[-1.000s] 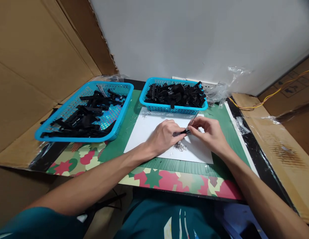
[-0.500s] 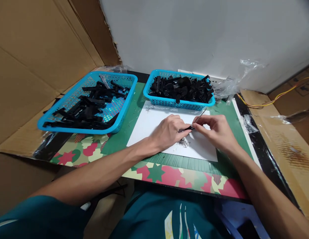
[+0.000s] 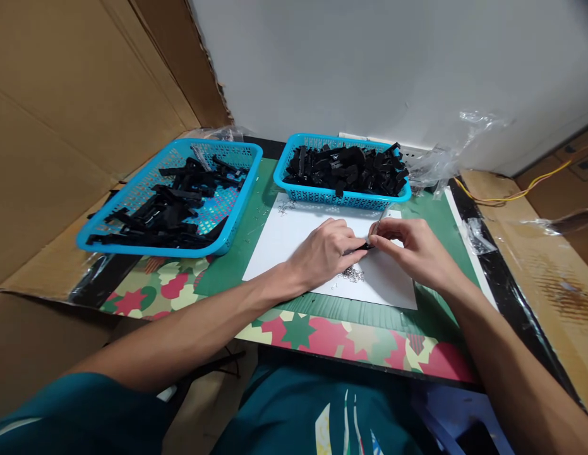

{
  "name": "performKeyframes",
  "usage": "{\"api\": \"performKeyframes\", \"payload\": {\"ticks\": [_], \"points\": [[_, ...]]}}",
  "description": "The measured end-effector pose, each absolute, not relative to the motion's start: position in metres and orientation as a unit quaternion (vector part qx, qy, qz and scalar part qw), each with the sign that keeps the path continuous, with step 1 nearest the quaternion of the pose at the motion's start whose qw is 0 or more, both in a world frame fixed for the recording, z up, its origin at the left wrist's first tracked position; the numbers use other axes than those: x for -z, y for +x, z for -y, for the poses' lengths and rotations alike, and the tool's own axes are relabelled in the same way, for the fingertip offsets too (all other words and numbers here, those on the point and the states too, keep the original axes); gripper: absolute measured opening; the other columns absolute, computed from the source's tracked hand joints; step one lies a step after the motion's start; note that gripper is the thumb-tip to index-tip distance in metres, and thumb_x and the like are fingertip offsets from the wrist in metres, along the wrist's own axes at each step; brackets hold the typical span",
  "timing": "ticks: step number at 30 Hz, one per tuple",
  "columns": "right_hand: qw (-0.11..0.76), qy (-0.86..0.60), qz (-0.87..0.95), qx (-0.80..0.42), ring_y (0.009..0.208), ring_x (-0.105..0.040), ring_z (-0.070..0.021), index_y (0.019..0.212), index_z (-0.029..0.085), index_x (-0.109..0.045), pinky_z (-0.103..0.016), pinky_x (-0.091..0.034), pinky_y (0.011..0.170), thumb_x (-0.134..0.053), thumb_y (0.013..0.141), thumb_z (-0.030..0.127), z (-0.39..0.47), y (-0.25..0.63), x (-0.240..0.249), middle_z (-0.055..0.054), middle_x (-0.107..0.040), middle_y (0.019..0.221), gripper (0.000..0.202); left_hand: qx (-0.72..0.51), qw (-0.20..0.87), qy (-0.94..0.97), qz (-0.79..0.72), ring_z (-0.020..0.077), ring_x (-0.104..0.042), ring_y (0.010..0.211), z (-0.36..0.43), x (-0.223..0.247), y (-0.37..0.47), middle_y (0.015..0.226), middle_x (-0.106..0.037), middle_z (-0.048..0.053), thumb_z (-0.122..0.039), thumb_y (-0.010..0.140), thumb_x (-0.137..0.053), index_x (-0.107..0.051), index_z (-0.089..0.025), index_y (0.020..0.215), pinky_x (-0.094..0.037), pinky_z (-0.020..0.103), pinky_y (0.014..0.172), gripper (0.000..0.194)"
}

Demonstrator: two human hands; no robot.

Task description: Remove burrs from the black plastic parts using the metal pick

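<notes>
My left hand (image 3: 324, 253) rests over the white paper (image 3: 270, 249), its fingers pinched on a small black plastic part (image 3: 362, 248). Most of that part is hidden by the fingers. Right beside it, my right hand (image 3: 412, 246) is closed in a pinch on a thin metal tool (image 3: 379, 223), which sticks up past the fingertips; its exact kind I cannot make out. The fingertips of both hands meet at the black part's end. Just below them lies a pile of tiny silvery metal pieces (image 3: 353, 274).
A blue basket (image 3: 232, 227) of black plastic parts stands at the left. Another blue basket (image 3: 350, 201), heaped with black parts, is behind the paper. More tiny metal pieces (image 3: 285, 206) lie at the paper's far left corner. Cardboard (image 3: 554, 272) borders the table at right.
The metal tool now stands more upright and shows less above my right fingers. Both hands keep their grip at nearly the same place; the whole view has shifted slightly.
</notes>
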State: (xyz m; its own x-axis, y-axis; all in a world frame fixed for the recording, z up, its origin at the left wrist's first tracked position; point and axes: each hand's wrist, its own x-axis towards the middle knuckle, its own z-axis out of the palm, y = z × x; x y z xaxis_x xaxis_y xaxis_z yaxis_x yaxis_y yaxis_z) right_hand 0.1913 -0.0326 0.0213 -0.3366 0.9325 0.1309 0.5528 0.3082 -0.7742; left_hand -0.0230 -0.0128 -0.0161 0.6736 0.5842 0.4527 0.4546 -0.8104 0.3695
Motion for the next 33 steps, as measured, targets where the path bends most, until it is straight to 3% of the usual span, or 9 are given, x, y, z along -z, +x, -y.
{"api": "performKeyframes", "payload": {"ticks": [10,17,29,33], "points": [[0.286,-0.488,0.780,-0.269,0.070,-0.062,-0.0187,0.078,0.018,-0.071,-0.033,-0.045,0.069,-0.063,0.094,0.028,0.0355,0.1891,-0.0234,-0.004,-0.072,0.075,0.021,-0.278,0.119,0.910,-0.284,0.0200,-0.064,0.080,0.0130,0.0144,-0.0224,0.083,-0.075,0.006,-0.028,0.105,-0.061,-0.080,-0.013,0.099,-0.048,0.036,0.082,0.024],[0.295,-0.513,0.741,-0.317,0.080,-0.067,-0.0205,0.084,0.017,-0.072,-0.033,-0.047,0.072,-0.062,0.095,0.024,0.0360,0.1906,-0.0236,-0.005,-0.075,0.086,0.017,-0.280,0.102,0.913,-0.278,0.0191,-0.062,0.082,0.0134,0.0135,-0.0220,0.083,-0.073,0.004,-0.027,0.103,-0.064,-0.080,-0.013,0.097,-0.047,0.035,0.082,0.022],[0.281,-0.495,0.776,-0.272,0.077,-0.066,-0.0186,0.087,0.019,-0.070,-0.032,-0.048,0.073,-0.059,0.097,0.022,0.0394,0.1892,-0.0232,-0.004,-0.074,0.085,0.016,-0.254,0.088,0.921,-0.282,0.0195,-0.063,0.085,0.0141,0.0118,-0.0216,0.086,-0.073,0.005,-0.026,0.104,-0.063,-0.078,-0.013,0.092,-0.047,0.035,0.086,0.023],[0.302,-0.484,0.787,-0.236,0.074,-0.069,-0.0189,0.078,0.019,-0.070,-0.030,-0.048,0.071,-0.060,0.094,0.017,0.0421,0.1877,-0.0215,-0.002,-0.073,0.076,0.019,-0.257,0.100,0.919,-0.282,0.0194,-0.063,0.086,0.0143,0.0120,-0.0213,0.086,-0.073,0.005,-0.026,0.104,-0.062,-0.078,-0.013,0.092,-0.048,0.035,0.087,0.023]]}}
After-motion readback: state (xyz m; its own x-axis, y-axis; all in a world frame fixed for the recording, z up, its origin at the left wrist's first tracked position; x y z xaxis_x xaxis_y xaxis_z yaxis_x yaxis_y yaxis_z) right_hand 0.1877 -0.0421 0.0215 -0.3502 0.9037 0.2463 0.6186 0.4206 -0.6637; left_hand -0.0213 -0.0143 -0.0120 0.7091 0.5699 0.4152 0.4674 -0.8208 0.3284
